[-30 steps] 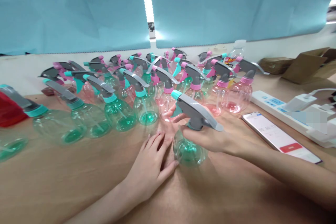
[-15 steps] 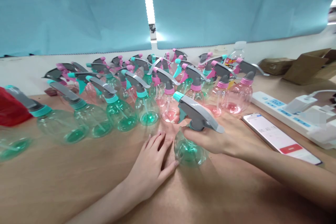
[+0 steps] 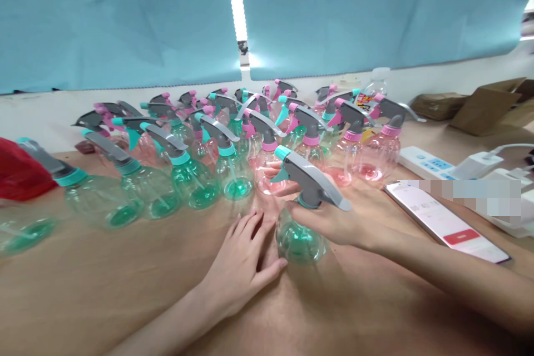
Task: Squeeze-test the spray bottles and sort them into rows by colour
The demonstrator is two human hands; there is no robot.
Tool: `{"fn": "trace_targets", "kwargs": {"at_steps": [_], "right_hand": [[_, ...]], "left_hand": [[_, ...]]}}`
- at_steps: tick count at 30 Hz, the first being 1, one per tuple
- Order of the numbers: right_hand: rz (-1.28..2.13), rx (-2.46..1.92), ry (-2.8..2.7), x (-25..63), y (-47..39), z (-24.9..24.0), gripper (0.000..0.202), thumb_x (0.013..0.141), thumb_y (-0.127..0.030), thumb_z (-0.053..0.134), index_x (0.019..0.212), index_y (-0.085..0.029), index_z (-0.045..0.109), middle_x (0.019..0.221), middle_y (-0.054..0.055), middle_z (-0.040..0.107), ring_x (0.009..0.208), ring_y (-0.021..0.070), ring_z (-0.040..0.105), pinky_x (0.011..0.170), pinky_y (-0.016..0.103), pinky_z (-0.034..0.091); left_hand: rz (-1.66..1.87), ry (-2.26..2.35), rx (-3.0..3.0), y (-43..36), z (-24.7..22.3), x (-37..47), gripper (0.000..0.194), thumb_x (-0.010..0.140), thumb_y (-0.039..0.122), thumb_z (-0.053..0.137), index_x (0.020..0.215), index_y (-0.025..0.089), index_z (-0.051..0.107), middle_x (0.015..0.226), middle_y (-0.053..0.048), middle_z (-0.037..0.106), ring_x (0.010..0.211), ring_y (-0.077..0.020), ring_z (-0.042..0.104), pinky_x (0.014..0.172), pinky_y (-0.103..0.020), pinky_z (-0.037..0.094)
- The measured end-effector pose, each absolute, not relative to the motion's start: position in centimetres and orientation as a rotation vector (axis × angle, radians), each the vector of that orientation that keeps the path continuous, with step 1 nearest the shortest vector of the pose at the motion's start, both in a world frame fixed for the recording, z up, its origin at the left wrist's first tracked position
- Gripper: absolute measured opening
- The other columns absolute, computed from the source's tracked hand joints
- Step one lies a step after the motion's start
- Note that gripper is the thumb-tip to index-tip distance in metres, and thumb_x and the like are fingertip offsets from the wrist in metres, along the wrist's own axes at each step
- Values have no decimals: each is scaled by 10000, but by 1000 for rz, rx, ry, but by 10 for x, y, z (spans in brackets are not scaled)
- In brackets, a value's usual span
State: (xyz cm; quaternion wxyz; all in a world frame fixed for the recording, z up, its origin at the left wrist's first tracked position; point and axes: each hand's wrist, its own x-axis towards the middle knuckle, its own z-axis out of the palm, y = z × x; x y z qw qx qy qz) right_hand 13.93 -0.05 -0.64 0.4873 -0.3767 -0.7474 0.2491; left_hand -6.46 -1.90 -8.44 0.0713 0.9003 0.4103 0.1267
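Note:
A green spray bottle (image 3: 302, 239) with a grey and turquoise trigger head stands upright on the table in front of me. My right hand (image 3: 329, 217) is around its neck, thumb on the near side and fingers on the far side, reaching out past the trigger. The bottle's neck and head hide part of those fingers. My left hand (image 3: 236, 264) lies flat on the table just left of the bottle, fingers spread, its thumb tip close to the bottle's base. Behind both hands stand rows of similar spray bottles, among them a green one (image 3: 234, 178) and a pink one (image 3: 377, 156).
At the right lie a phone (image 3: 446, 219) with a lit screen and a white power strip (image 3: 417, 161) with plugs. Cardboard boxes (image 3: 479, 108) sit at the back right. A red bag (image 3: 25, 169) is at the far left, and a blue cloth (image 3: 125, 22) hangs behind.
The fingers of my right hand have straightened away from the trigger. The bottle and my left hand have stayed nearly in place; the view has shifted slightly.

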Motion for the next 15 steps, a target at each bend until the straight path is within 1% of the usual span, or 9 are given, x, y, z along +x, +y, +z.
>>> {"fn": "trace_targets", "kwargs": {"at_steps": [2,4,6,9,11,15], "right_hand": [[636,-828,-1836,139,0,-9,194,717,-110,534,834,-254,592,997,9,687,889,179,677,741,303,586],[658,-863,-1848,139,0,-9,177,692,-82,540,758,-246,555,998,4,691,924,200,673,740,325,589],[679,-883,-1841,139,0,-7,190,668,-63,536,732,-241,539,1015,6,696,917,210,678,694,319,593],[722,-872,-1816,138,-2,-1,215,666,-64,524,774,-245,567,1115,8,679,869,194,689,613,281,585],[743,-931,-1832,138,-4,6,237,660,-59,531,777,-256,588,1095,1,685,812,184,692,591,272,581],[709,-1065,-1927,141,-10,21,193,660,-63,557,670,-254,585,938,5,708,632,166,663,544,282,567]], "left_hand": [[377,1237,2705,-19,-84,-64,569,898,490,549,1376,208,422,1442,-150,430,1343,-354,348,1065,-563,312],[365,1241,2705,-19,-84,-64,576,897,492,549,1375,197,424,1440,-157,431,1342,-356,346,1062,-560,317],[352,1242,2708,-19,-83,-64,581,897,489,550,1373,180,426,1442,-167,424,1341,-359,342,1062,-562,314],[355,1239,2700,-20,-82,-63,581,892,475,557,1373,178,424,1451,-166,411,1339,-362,340,1065,-566,306],[368,1237,2687,-20,-82,-63,583,886,462,564,1379,186,417,1449,-155,418,1337,-361,341,1065,-566,305],[387,1250,2663,-20,-81,-62,595,862,460,578,1367,177,436,1422,-157,451,1326,-370,354,1063,-577,297]]}}
